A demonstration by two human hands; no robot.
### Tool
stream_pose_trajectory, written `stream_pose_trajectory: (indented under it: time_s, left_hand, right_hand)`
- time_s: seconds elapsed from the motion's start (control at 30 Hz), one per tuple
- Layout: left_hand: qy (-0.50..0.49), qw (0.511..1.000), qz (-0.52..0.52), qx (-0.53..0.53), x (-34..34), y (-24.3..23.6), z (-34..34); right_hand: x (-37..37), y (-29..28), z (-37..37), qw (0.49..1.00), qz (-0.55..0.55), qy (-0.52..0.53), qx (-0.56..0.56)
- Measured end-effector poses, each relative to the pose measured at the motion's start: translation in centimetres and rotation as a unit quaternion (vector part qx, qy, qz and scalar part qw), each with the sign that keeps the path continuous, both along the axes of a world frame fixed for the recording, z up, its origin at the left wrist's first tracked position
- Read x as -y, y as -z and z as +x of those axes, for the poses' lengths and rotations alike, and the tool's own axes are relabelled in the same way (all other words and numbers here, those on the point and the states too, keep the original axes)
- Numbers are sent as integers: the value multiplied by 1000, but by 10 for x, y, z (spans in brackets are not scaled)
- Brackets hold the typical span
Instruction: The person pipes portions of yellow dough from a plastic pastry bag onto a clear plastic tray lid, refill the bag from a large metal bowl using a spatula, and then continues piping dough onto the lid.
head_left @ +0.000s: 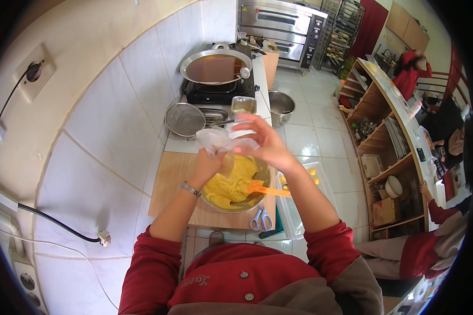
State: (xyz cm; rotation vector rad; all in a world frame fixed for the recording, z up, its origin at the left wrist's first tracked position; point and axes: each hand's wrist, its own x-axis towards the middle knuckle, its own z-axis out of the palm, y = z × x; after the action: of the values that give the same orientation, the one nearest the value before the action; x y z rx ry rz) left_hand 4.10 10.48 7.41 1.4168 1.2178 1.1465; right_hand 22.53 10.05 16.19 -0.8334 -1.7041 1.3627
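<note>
A translucent plastic bag (pixel 214 139) is bunched in my left hand (pixel 208 167), whose fingers are closed around it. My right hand (pixel 268 145) is at the bag's right side, fingers stretched and spread, with a loose flap of the plastic by its thumb. Below both hands sits a metal bowl (pixel 231 209) of thick yellow dough or batter (pixel 230 187). An orange spatula (pixel 270 191) rests in the mixture, its handle over the bowl's right rim. Blue-handled scissors (pixel 260 219) lie at the front of the wooden board (pixel 169 181).
Beyond the board are a round sieve (pixel 185 119) and a small square metal tin (pixel 244 105). A wide pan of brown liquid (pixel 215 68) stands on a black stove (pixel 218 94). A plastic tray with yellow balls (pixel 310 194) is at the right. Other people are near the shelves (pixel 386 152).
</note>
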Motion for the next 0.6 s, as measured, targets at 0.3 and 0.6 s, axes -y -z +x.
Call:
stream_pose_trajectory:
  time_s: [0.3, 0.6]
  left_hand:
    - [48, 988, 147, -16, 4, -7, 32]
    - [109, 837, 289, -453, 5, -47, 24]
  right_hand:
    - [-1, 73, -5, 985, 102, -50, 131]
    - [-15, 126, -18, 898, 384, 46, 208]
